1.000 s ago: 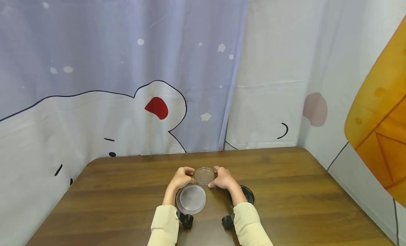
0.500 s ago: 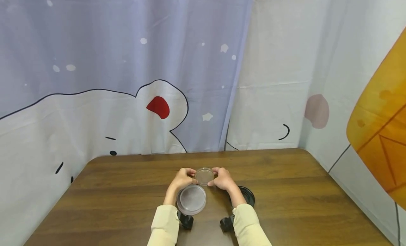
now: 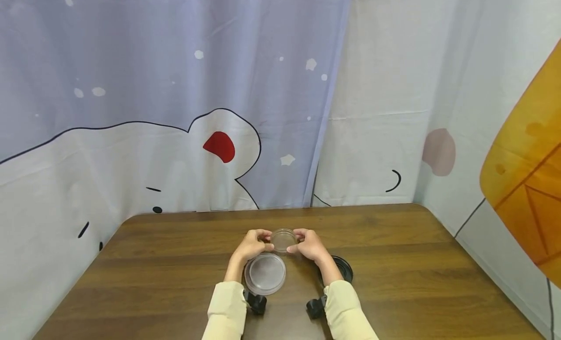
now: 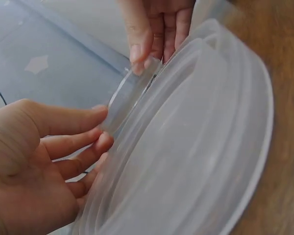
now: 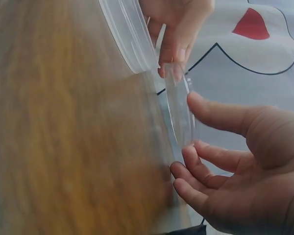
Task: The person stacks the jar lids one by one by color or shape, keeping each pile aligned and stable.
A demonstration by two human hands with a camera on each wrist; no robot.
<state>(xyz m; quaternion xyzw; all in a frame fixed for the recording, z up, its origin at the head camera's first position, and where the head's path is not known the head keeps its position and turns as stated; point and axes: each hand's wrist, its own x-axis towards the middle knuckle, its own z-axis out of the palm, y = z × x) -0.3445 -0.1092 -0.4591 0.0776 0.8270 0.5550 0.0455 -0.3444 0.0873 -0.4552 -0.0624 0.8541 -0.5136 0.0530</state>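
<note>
A small clear round shallow dish is held between both hands at the far part of the tabletop. My left hand pinches its left edge, with the thumb and index fingertip meeting at the rim in the left wrist view. On the opposite edge my right hand grips the rim, thumb on one face and fingertips at the side, as the right wrist view shows. Just nearer than the left hand lie larger translucent round lids or dishes, apparently stacked; their ridged rim fills much of the left wrist view.
Partly hidden under the right forearm lies a black round ridged piece. Everything rests on a brown wooden table. A printed curtain hangs behind the table's far edge. Each wrist wears a black camera mount.
Both hands have drawn in slightly at the small dish's rim, the left fingertips most plainly. The head view has shifted a little. The larger lids and black piece stay put.
</note>
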